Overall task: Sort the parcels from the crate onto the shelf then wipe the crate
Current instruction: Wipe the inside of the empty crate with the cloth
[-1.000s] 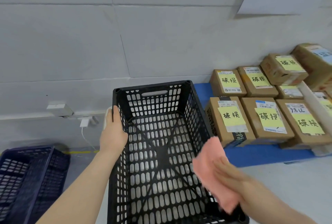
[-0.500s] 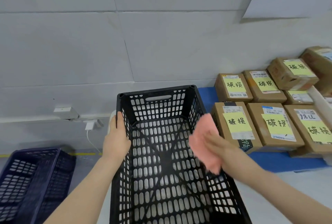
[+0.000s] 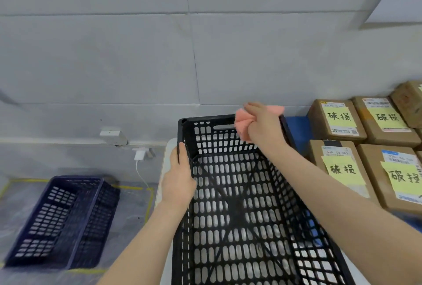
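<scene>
Wall [image 3: 114, 56], grey panels, fills most of what I see from the head cam. Black crate [image 3: 239, 204] next, sitting on the white counter [image 3: 170, 147], nothing inside it, bottom grid w/ white showing through. To its right, boxes [image 3: 338, 163] in rows on the blue shelf [image 3: 294, 127], each w/ a yellow handwritten note; the nearest box is just beside the crate's right wall. Lower left, on the floor inside yellow tape lines, a dark blue crate [image 3: 61, 220], well apart from the black one. Left hand [image 3: 178, 182] grips the black crate's left rim near the far corner, thumb over the top edge, rest of the fingers outside the wall. Right hand [image 3: 262, 125] is at the crate's far rim near the right corner, fingers clenched around a bunched pink cloth [image 3: 242, 123], cloth touching the top of the far wall by the handle slot. Small white charger [image 3: 139, 155] plugged in on the wall, cable hanging down.
</scene>
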Demonstrator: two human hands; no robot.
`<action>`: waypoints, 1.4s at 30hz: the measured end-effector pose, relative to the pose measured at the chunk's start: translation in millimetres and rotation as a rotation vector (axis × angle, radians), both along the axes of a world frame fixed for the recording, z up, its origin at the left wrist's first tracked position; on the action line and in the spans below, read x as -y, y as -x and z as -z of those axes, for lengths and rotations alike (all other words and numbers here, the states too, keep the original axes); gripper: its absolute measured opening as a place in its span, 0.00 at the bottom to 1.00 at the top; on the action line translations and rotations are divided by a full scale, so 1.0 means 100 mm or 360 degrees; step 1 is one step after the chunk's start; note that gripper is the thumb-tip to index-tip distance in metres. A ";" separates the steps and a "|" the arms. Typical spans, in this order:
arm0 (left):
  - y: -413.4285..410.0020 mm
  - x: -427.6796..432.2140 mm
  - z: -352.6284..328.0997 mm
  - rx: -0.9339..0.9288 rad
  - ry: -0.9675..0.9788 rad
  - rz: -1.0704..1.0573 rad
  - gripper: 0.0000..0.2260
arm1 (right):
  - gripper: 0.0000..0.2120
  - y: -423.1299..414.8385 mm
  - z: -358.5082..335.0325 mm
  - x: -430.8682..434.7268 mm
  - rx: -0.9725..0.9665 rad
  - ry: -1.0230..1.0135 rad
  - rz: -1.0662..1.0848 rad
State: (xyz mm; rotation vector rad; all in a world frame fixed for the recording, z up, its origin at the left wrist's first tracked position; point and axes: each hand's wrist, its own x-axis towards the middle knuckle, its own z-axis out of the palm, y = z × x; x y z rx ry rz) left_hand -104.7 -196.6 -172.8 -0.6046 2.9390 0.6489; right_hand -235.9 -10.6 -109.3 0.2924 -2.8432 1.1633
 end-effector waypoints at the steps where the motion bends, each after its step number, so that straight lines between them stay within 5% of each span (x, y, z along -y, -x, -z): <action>1: 0.00 0.00 0.00 -0.0003 0.0011 0.0007 0.39 | 0.20 -0.05 -0.04 0.34 -0.0135 -0.0093 -0.0088; 7: 0.00 0.03 0.07 -0.0046 0.0078 0.0022 0.39 | 0.19 -0.01 0.31 1.53 -0.0466 -0.0811 -0.0998; 14: 0.03 0.03 0.11 -0.0035 0.0092 -0.0003 0.40 | 0.37 0.22 0.35 0.67 -0.0543 -0.1320 -0.0581; 17: 0.02 0.03 0.11 -0.0056 0.0075 -0.0012 0.39 | 0.35 0.33 0.30 -0.08 -0.0391 -0.1543 -0.0265; 20: 0.03 0.02 0.10 -0.0073 0.0056 -0.0030 0.39 | 0.34 0.43 0.26 -0.47 -0.0153 -0.1466 -0.0149; 23: 0.02 0.02 0.10 -0.0070 0.0036 -0.0031 0.39 | 0.25 0.47 0.14 -0.42 0.0103 -0.0875 0.0070; 26: 0.02 0.07 0.07 -0.0094 -0.0145 -0.0008 0.38 | 0.24 0.45 0.07 -0.49 0.0135 -0.0628 -0.0015; 30: -0.12 0.20 0.00 -0.0146 -0.0740 0.0140 0.35 | 0.31 0.29 0.07 -0.78 0.0219 -0.0788 -0.0201; 36: -0.96 -0.11 0.13 -0.0184 -0.0679 0.0047 0.40 | 0.30 -0.07 0.07 -0.99 0.0173 -0.0822 -0.0245; 42: -0.89 -0.11 0.09 -0.0224 -0.0651 -0.0079 0.38 | 0.29 -0.44 0.03 -1.14 0.0356 -0.1004 -0.0290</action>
